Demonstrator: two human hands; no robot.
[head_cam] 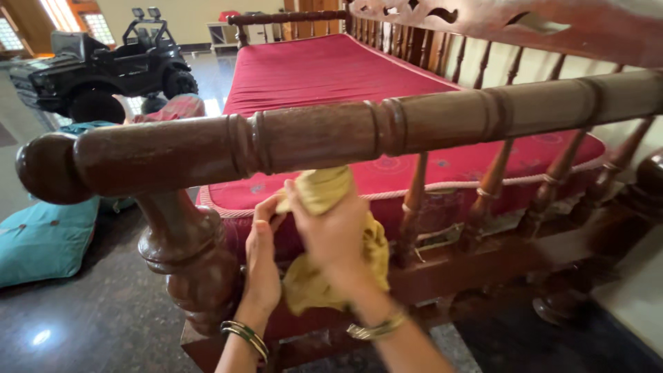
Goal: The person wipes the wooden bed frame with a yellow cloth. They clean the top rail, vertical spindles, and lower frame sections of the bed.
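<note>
A yellow cloth (324, 190) is bunched up against the underside of a thick, turned wooden armrest rail (331, 135) of a dark wooden sofa. My right hand (331, 231) grips the cloth from the front and presses it up to the rail. My left hand (262, 255) holds the cloth's left edge just below the rail, fingers pinched on it. The rest of the cloth hangs down behind my right wrist. Both wrists wear bangles.
A red cushion (324, 76) covers the sofa seat behind the rail. Turned spindles (490, 183) stand under the rail at right, and a fat carved post (183, 249) at left. On the dark polished floor lie teal cushions (45, 238) and a black toy jeep (97, 65).
</note>
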